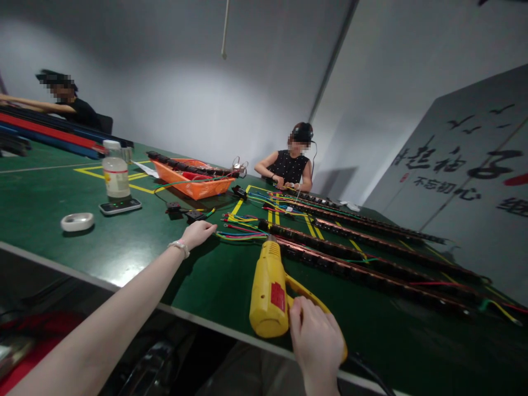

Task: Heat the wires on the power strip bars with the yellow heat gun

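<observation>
Left hand point(198, 234) pinches the wires point(241, 236); right hand point(317, 331) grips the heat gun point(269, 294), best aimed clear of the left.

Left of the left grip point(200, 235), capped bottle point(116, 179) by flat device point(120, 206) and white oval object point(76, 222). Well beyond, to the right, lettered panel point(466, 159).

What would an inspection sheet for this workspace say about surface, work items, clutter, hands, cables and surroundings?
Surface: green table, yellow line markings.
Work items: yellow heat gun, nozzle by coloured wires near a long dark strip.
Clutter: bottle, phone-like device, white oval item, orange basket.
Hands: left hand holds the coloured wires; right hand grips the yellow heat gun.
Cables: black cord near the right hand.
Surroundings: one person opposite, another person at far left; lettered wall panel.
</observation>
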`<state>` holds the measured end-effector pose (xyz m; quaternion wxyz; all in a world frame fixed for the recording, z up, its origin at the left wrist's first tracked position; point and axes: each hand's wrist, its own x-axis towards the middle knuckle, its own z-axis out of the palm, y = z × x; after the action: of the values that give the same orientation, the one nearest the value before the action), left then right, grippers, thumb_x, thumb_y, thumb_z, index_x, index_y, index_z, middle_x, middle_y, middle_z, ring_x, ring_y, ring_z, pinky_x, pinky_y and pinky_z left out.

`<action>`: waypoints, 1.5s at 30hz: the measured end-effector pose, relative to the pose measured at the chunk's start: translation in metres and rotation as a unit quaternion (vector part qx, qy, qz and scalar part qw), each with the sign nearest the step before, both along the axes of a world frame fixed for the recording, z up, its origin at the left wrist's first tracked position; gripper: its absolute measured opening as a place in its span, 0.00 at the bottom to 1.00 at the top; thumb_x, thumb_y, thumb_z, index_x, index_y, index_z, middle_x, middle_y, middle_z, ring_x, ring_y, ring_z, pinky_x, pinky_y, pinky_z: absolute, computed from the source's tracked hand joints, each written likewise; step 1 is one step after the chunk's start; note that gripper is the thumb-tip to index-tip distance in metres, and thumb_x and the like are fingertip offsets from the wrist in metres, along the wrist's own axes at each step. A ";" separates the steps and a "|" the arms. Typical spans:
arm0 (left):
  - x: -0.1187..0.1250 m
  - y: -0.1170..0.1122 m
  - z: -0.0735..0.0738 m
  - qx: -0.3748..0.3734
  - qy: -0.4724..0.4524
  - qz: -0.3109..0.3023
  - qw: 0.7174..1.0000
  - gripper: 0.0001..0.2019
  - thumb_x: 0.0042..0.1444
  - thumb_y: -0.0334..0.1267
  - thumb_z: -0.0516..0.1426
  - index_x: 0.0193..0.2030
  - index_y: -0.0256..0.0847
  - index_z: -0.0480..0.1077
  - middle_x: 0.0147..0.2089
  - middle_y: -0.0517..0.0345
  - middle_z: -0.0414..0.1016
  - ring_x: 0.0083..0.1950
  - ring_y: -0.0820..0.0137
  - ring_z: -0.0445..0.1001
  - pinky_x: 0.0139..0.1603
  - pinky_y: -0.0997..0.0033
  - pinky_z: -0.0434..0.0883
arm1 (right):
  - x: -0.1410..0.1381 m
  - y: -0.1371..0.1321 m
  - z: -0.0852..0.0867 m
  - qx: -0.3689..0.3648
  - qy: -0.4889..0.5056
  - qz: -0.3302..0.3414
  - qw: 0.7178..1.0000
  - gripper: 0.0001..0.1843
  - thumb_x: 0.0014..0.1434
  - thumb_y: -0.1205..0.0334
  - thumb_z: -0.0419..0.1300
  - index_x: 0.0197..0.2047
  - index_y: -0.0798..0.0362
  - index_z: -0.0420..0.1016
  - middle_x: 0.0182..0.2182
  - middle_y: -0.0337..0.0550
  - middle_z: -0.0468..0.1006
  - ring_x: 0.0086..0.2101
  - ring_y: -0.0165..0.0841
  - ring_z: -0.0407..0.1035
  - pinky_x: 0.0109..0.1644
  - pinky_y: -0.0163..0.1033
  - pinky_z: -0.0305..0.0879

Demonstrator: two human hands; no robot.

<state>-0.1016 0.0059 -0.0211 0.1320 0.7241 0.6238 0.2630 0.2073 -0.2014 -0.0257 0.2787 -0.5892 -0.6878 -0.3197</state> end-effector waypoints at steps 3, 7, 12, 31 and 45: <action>0.000 0.001 0.000 0.003 0.004 0.003 1.000 0.25 0.56 0.54 0.43 0.25 0.40 0.72 0.24 0.55 0.70 0.28 0.68 0.67 0.28 0.73 0.53 | -0.006 -0.002 0.002 0.001 0.001 0.004 1.000 0.19 0.66 0.62 0.42 0.27 0.52 0.68 0.21 0.38 0.72 0.25 0.32 0.65 0.34 0.39 0.49; 0.000 0.001 0.000 0.005 0.005 0.011 1.000 0.26 0.57 0.54 0.43 0.25 0.40 0.73 0.25 0.55 0.71 0.29 0.68 0.68 0.28 0.73 0.53 | -0.020 -0.005 0.003 -0.012 0.018 0.010 1.000 0.19 0.66 0.63 0.42 0.27 0.52 0.68 0.22 0.40 0.72 0.25 0.32 0.65 0.34 0.40 0.49; 0.001 0.001 0.000 0.002 0.000 0.007 1.000 0.26 0.57 0.54 0.42 0.25 0.40 0.73 0.24 0.55 0.70 0.27 0.69 0.67 0.27 0.73 0.53 | -0.043 -0.005 0.001 -0.019 0.042 0.020 0.999 0.19 0.65 0.63 0.42 0.26 0.51 0.66 0.20 0.39 0.70 0.24 0.32 0.63 0.34 0.40 0.47; -0.007 0.011 -0.004 -0.022 -0.017 0.004 1.000 0.30 0.55 0.59 0.41 0.33 0.38 0.75 0.32 0.52 0.76 0.34 0.64 0.71 0.30 0.73 0.58 | -0.131 0.008 -0.002 -0.039 0.090 0.097 0.990 0.18 0.63 0.61 0.40 0.25 0.51 0.64 0.21 0.39 0.67 0.25 0.34 0.60 0.34 0.42 0.44; -0.004 0.004 -0.001 0.002 0.029 0.004 1.000 0.30 0.55 0.60 0.41 0.33 0.38 0.75 0.29 0.53 0.75 0.31 0.66 0.70 0.28 0.74 0.56 | -0.092 0.006 0.008 -0.060 0.079 0.097 0.990 0.19 0.65 0.61 0.42 0.25 0.51 0.65 0.22 0.36 0.69 0.25 0.30 0.61 0.36 0.38 0.46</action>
<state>-0.1059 0.0102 -0.0226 0.1115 0.7289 0.6301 0.2435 0.1153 -0.1958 -0.0177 0.3260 -0.5589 -0.7354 -0.2015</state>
